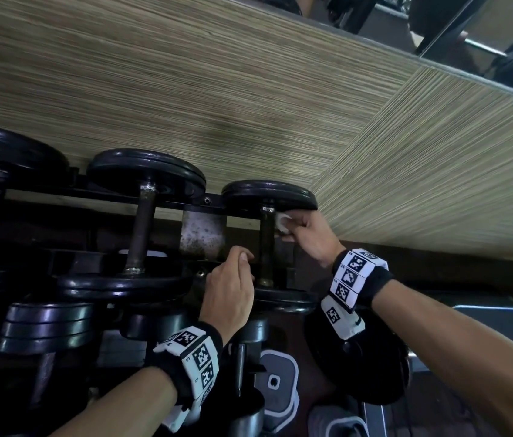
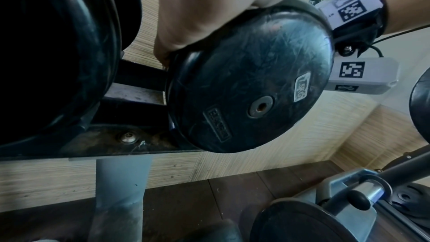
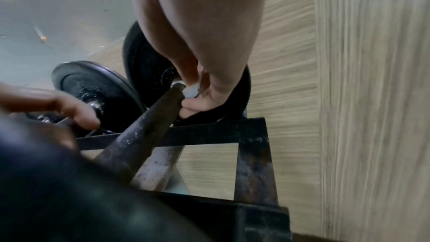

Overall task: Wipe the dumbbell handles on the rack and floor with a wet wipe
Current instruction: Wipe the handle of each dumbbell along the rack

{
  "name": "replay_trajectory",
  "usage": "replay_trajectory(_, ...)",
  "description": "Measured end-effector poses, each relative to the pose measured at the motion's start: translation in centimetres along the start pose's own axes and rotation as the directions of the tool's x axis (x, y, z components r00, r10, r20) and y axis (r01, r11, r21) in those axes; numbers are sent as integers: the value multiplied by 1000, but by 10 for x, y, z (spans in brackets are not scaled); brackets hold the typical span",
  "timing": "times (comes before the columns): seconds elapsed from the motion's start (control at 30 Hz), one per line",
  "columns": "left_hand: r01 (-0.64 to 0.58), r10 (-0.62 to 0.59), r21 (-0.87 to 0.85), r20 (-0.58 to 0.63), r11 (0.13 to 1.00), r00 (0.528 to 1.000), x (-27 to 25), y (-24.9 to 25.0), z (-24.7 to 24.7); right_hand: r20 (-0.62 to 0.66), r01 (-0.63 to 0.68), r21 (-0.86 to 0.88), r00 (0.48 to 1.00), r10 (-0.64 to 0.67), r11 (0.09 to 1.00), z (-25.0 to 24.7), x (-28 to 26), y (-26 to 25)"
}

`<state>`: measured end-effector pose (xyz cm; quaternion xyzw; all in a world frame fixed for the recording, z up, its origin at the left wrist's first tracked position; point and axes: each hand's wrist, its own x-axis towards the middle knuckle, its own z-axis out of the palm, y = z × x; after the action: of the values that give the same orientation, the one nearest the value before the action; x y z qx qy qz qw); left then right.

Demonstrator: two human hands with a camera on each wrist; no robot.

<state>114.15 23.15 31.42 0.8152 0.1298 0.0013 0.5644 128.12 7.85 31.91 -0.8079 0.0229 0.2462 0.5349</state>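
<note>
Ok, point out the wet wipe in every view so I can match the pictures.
Head: the wet wipe is right of centre, pinched in the right hand against the far end of the rightmost dumbbell handle.
Left wrist: not in view; the near plate of that dumbbell fills the middle.
Right wrist: the wipe is at centre, where the handle meets the far plate.
Shared landmark: the black rack.
</note>
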Motion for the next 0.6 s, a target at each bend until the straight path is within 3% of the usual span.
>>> replay_trajectory(0.17, -3, 3, 4, 9, 1000, 1000, 1, 0, 1, -85, 141, -260, 982, -168, 955, 3, -13, -3)
replay_trajectory(0.27, -6, 6, 22, 13, 1000, 1000, 0, 0, 0, -61, 287, -510, 928, -367, 811, 12, -24, -11)
replay_trajectory(0.33, 0, -1, 32, 27, 999, 1000, 0, 0, -2, -35, 320, -609, 903, -427, 726, 15, -26, -16)
replay_trajectory(0.5, 7, -9, 34, 43, 999, 999, 1, 1, -4, -215, 68, -391, 963, -162, 918, 3, -19, -3)
replay_trajectory(0.6, 12, -14, 45, 53, 999, 998, 1, 1, -3, -149, -30, -232, 989, -5, 972, 9, -10, 2)
